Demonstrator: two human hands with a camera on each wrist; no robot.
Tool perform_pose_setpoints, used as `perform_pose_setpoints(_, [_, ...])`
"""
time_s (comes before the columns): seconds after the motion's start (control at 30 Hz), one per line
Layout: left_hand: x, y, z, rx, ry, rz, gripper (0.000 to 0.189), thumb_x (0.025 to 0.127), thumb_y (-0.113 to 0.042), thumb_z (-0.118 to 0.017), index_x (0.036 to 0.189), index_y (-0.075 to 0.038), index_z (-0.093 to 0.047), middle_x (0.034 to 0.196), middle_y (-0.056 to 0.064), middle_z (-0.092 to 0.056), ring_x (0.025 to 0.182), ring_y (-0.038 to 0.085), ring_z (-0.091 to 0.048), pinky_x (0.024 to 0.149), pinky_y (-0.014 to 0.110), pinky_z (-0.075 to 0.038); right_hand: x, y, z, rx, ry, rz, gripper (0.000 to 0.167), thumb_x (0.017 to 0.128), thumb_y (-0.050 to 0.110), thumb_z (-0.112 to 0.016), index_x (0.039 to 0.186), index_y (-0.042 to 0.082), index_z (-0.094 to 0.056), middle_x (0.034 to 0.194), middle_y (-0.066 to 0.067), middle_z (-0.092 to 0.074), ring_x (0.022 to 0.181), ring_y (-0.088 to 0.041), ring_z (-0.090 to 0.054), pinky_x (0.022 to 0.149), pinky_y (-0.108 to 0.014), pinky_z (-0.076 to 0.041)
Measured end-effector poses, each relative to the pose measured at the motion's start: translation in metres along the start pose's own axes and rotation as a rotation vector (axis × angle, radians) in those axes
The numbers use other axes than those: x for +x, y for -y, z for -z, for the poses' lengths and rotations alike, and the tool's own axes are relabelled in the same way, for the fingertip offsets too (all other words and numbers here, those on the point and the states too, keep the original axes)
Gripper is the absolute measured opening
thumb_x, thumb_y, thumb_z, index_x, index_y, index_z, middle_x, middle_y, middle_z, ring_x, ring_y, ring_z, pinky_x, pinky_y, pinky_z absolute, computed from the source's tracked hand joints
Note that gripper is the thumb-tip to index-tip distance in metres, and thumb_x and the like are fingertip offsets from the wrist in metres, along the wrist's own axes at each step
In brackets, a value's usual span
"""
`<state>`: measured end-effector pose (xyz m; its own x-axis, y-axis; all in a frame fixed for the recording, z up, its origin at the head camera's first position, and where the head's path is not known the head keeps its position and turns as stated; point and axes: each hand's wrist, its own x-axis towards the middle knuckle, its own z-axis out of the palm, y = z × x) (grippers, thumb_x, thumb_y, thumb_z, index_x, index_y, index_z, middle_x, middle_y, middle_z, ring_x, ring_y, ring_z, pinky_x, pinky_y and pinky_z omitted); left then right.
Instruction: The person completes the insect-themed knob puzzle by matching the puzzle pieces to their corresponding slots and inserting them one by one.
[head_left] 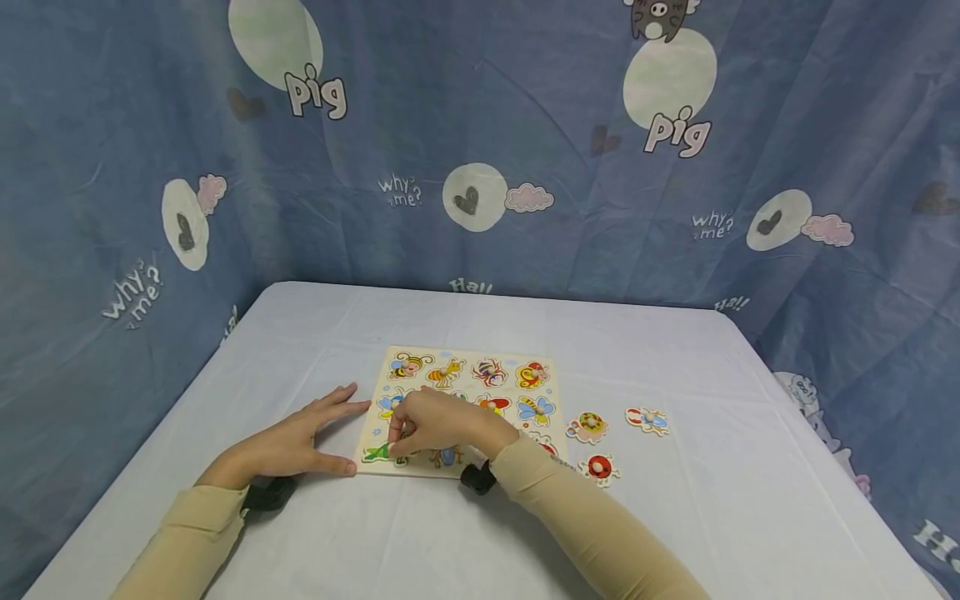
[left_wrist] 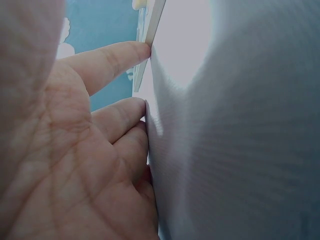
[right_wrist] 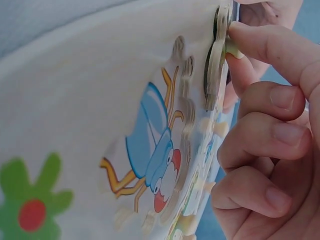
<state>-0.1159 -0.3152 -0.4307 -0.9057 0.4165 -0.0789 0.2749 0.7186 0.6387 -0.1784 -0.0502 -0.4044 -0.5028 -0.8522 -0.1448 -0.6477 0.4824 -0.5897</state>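
Observation:
A wooden peg puzzle board (head_left: pixel 467 360) with colourful insect pieces lies flat on the table. My right hand (head_left: pixel 446 418) reaches over its lower left part. There the thumb and index finger pinch the small knob (right_wrist: pixel 233 49) of a green insect piece (head_left: pixel 375 453), which sits at its slot. In the right wrist view, a blue beetle picture (right_wrist: pixel 152 135) is printed in a recess beside that piece. My left hand (head_left: pixel 300 437) rests on the table at the board's left side, fingers spread, with thumb and a fingertip against the edge.
Right of the board lie three loose pieces: a round green-and-pink insect (head_left: pixel 588 427), a blue-winged beetle (head_left: pixel 647 421) and a red ladybug (head_left: pixel 600 468). A white cloth (head_left: pixel 750 517) covers the table. Behind it hangs a blue patterned curtain (head_left: pixel 525 267).

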Motion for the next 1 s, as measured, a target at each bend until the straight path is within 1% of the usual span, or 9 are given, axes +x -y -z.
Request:
perform_pose_setpoints(0.17, [-0.0001, -0.0003, -0.0005, -0.004, 0.003, -0.002, 0.098, 0.081, -0.050, -0.092, 0.161, -0.014, -0.050, 0.177, 0.030, -0.018, 0.159, 0.063, -0.017, 0.117, 0.087, -0.022, -0.0006, 0.0008, 0.0006, 0.002, 0.008, -0.013, 0.011, 0.099, 0.025, -0.080, 0.094, 0.017, -0.076, 0.063, 0.014, -0.056, 0.053, 0.001, -0.043, 0.057, -0.016, -0.037])
perform_pose_setpoints(0.27, [-0.0001, -0.0014, -0.0002, -0.006, 0.007, -0.004, 0.097, 0.081, -0.048, -0.093, 0.161, -0.014, -0.050, 0.176, 0.030, -0.018, 0.159, 0.063, -0.017, 0.116, 0.087, -0.023, -0.0003, 0.0009, 0.0006, -0.007, 0.011, -0.019, 0.011, 0.099, 0.026, -0.080, 0.095, 0.017, -0.076, 0.062, 0.014, -0.057, 0.053, 0.001, -0.043, 0.069, -0.020, -0.042])
perform_pose_setpoints(0.37, [0.0000, -0.0024, 0.0002, -0.007, 0.010, -0.002, 0.096, 0.081, -0.047, -0.093, 0.161, -0.015, -0.050, 0.176, 0.031, -0.018, 0.159, 0.063, -0.017, 0.116, 0.087, -0.023, 0.0004, 0.0004, 0.0003, -0.026, 0.008, -0.022, 0.010, 0.099, 0.027, -0.081, 0.095, 0.019, -0.077, 0.060, 0.014, -0.056, 0.052, 0.001, -0.043, 0.107, -0.025, -0.048])
perform_pose_setpoints(0.47, [0.0000, -0.0030, 0.0007, -0.007, 0.010, -0.002, 0.096, 0.081, -0.046, -0.093, 0.161, -0.014, -0.050, 0.176, 0.031, -0.018, 0.158, 0.063, -0.017, 0.116, 0.087, -0.022, 0.0009, -0.0001, -0.0003, -0.031, 0.006, -0.024, 0.009, 0.099, 0.027, -0.081, 0.095, 0.019, -0.078, 0.059, 0.014, -0.054, 0.051, 0.001, -0.042, 0.120, -0.034, -0.043])
perform_pose_setpoints(0.5, [0.0001, -0.0029, 0.0007, -0.008, 0.009, -0.002, 0.097, 0.081, -0.046, -0.093, 0.161, -0.014, -0.050, 0.176, 0.031, -0.018, 0.158, 0.063, -0.017, 0.116, 0.087, -0.022, 0.0011, -0.0004, -0.0005, -0.034, 0.005, -0.024, 0.009, 0.099, 0.027, -0.081, 0.095, 0.019, -0.078, 0.058, 0.014, -0.054, 0.051, 0.001, -0.042, 0.119, -0.032, -0.043])
perform_pose_setpoints(0.57, [0.0003, -0.0026, 0.0007, -0.009, 0.007, 0.001, 0.097, 0.081, -0.046, -0.093, 0.161, -0.014, -0.050, 0.176, 0.031, -0.018, 0.159, 0.063, -0.017, 0.117, 0.087, -0.022, 0.0012, -0.0010, -0.0009, -0.026, 0.007, -0.023, 0.009, 0.099, 0.026, -0.081, 0.095, 0.018, -0.078, 0.058, 0.014, -0.052, 0.051, 0.001, -0.041, 0.094, -0.024, -0.050])
perform_pose_setpoints(0.6, [0.0003, -0.0024, 0.0008, -0.007, 0.007, 0.001, 0.097, 0.081, -0.046, -0.093, 0.161, -0.013, -0.050, 0.176, 0.031, -0.018, 0.159, 0.063, -0.017, 0.116, 0.087, -0.022, 0.0012, -0.0010, -0.0011, -0.020, 0.008, -0.022, 0.009, 0.099, 0.026, -0.081, 0.096, 0.017, -0.078, 0.058, 0.014, -0.051, 0.051, 0.001, -0.040, 0.080, -0.023, -0.048])
perform_pose_setpoints(0.7, [0.0000, -0.0019, 0.0006, -0.006, 0.006, 0.006, 0.097, 0.081, -0.048, -0.093, 0.161, -0.014, -0.050, 0.177, 0.030, -0.018, 0.159, 0.063, -0.016, 0.117, 0.087, -0.022, 0.0014, -0.0016, -0.0015, -0.009, 0.007, -0.020, 0.010, 0.099, 0.025, -0.081, 0.096, 0.016, -0.078, 0.058, 0.013, -0.050, 0.051, 0.001, -0.039, 0.061, -0.018, -0.037])
perform_pose_setpoints(1.0, [-0.0005, -0.0033, 0.0004, 0.005, 0.002, 0.002, 0.098, 0.080, -0.049, -0.093, 0.161, -0.014, -0.050, 0.176, 0.031, -0.019, 0.159, 0.063, -0.018, 0.116, 0.087, -0.023, -0.0009, -0.0010, -0.0018, 0.013, -0.013, -0.034, 0.009, 0.099, 0.023, -0.081, 0.095, 0.016, -0.077, 0.060, 0.014, -0.051, 0.053, 0.001, -0.041, 0.056, -0.016, -0.035])
